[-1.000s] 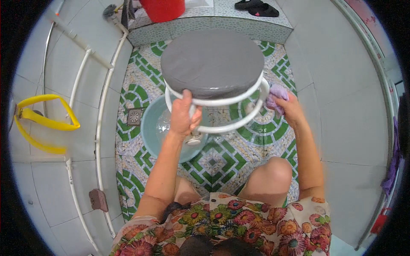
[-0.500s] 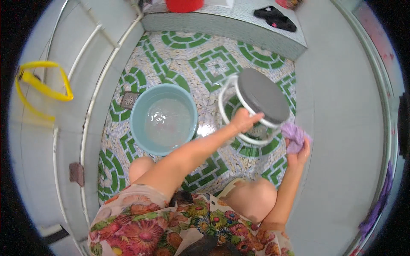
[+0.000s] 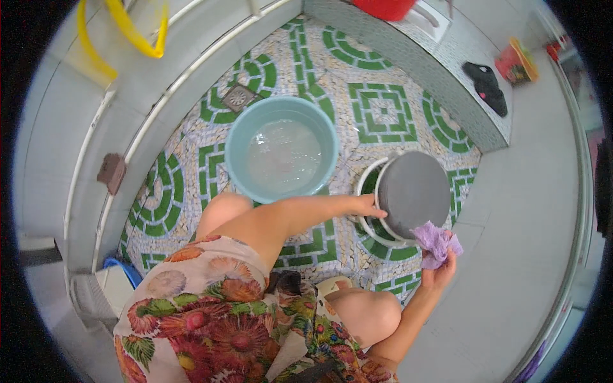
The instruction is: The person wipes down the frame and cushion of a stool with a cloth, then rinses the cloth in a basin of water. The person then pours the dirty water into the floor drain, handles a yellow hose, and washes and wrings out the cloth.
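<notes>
A round stool (image 3: 414, 191) with a dark grey seat and a white tubular frame stands tilted on the patterned floor, to the right of a basin. My left hand (image 3: 368, 205) is closed on the white rim at the seat's left side. In my right hand (image 3: 439, 273) is a crumpled purple cloth (image 3: 437, 242), which meets or overlaps the seat's lower right edge. A light blue basin (image 3: 235, 153) of slightly cloudy water sits left of the stool, beyond my left forearm.
A square floor drain (image 3: 238, 97) lies behind the basin. Black slippers (image 3: 486, 88) and a red container (image 3: 385, 5) rest on the tiled ledge at the back. White pipes run along the left wall, near a yellow frame (image 3: 131, 29). My knees are close to the basin and stool.
My view has turned, shifting the room in the picture. The stool's seat shows rounder and faces me more. The purple cloth has come over the seat's edge; both hands keep their holds.
</notes>
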The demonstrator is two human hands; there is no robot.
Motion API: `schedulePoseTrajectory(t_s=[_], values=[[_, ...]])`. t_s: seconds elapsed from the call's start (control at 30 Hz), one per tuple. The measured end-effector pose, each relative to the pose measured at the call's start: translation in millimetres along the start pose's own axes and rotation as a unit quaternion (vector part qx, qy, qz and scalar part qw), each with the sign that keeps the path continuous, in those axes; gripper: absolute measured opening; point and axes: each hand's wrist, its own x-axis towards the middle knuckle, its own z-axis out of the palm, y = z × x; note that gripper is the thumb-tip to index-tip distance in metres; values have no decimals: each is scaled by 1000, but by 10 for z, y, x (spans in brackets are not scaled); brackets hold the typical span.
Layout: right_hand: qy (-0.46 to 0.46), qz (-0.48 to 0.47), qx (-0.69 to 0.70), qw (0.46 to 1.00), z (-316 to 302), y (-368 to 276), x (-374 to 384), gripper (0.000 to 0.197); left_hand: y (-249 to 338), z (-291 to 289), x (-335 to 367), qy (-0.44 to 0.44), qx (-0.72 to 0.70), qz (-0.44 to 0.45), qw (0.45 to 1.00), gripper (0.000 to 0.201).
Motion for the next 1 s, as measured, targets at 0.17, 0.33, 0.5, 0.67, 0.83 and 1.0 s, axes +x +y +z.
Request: schedulePoseTrajectory(t_s=[0.17,0.33,0.5,0.67,0.83,1.0], values=[[-43,101,-143,984,357,320,219,35,176,-845,-5,-204,370,-144,895,46],[-109,340,-387,850,856,1062,489,31,547,-2105,-1033,91,456,-103,879,41],[-94,401,-436,800,647,2396,788,30,-153,-2815,-2466,585,461,-130,655,51],[23,309,-427,849,709,3208,986,40,-781,-2924,-2783,643,163,-213,718,40],[-14,131,-441,888,860,3172,562,19,-780,-2834,-2665,712,33,-112,692,34],[39,108,-434,894,641,2802,854,29,-520,-2564,-2191,699,119,-117,695,26]])
